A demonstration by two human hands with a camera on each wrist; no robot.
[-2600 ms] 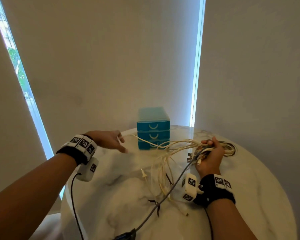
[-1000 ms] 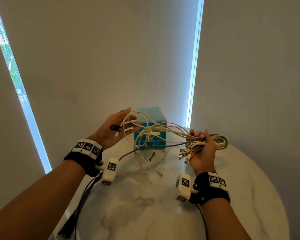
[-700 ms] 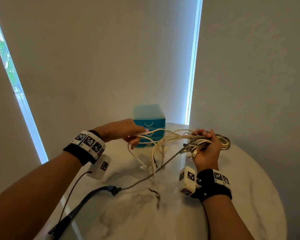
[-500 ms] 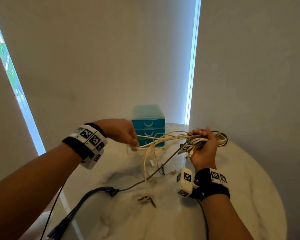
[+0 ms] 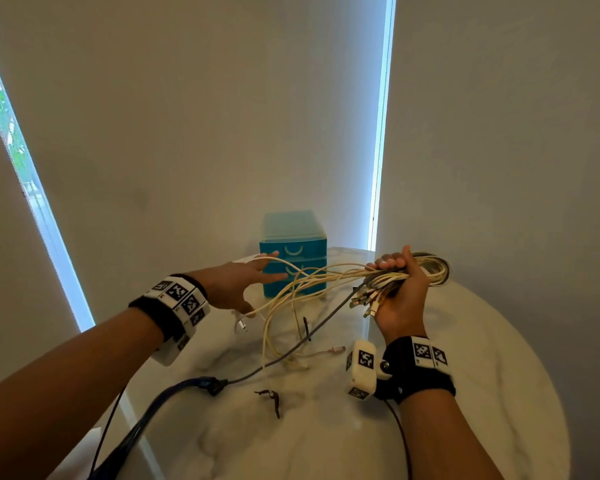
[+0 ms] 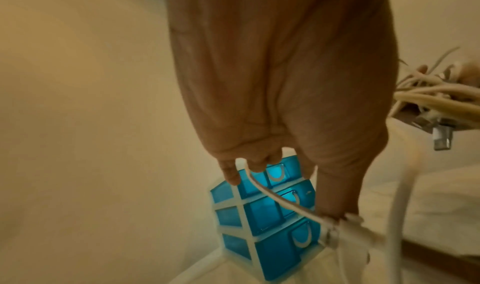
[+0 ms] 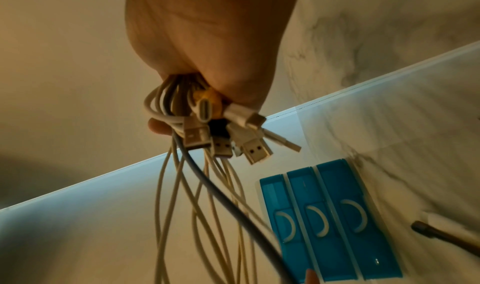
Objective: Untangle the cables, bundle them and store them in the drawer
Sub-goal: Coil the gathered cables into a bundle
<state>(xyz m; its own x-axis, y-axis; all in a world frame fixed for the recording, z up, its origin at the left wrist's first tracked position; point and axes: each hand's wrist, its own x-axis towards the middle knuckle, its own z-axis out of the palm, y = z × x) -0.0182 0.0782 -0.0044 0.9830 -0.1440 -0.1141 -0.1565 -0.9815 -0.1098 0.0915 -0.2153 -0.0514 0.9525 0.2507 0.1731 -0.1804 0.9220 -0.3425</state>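
My right hand [image 5: 397, 289] grips a bundle of cream and white cables [image 5: 430, 268] above the table, with their USB plugs [image 7: 228, 142] fanned out below the fist. Loose lengths of cable [image 5: 291, 299] hang from it to the tabletop. My left hand [image 5: 246, 282] reaches toward the blue three-drawer unit [image 5: 293, 251], fingers stretched out. One white cable [image 6: 283, 202] runs across those fingers to the thumb, which pinches it near its connector [image 6: 350, 231]. All three drawers [image 7: 330, 216] look closed.
A grey cable [image 5: 291, 351] runs from the bundle to a dark connector [image 5: 212, 384] and off the near left edge of the round marble table [image 5: 482, 393]. Two black ties [image 5: 272, 400] [image 5: 305, 327] and a pink-tipped plug [image 5: 336, 349] lie on the table. Walls stand close behind.
My left hand has moved forward toward the drawer unit and stretched its fingers, with a white cable across them. The right hand keeps its grip on the bundle, nearly still.
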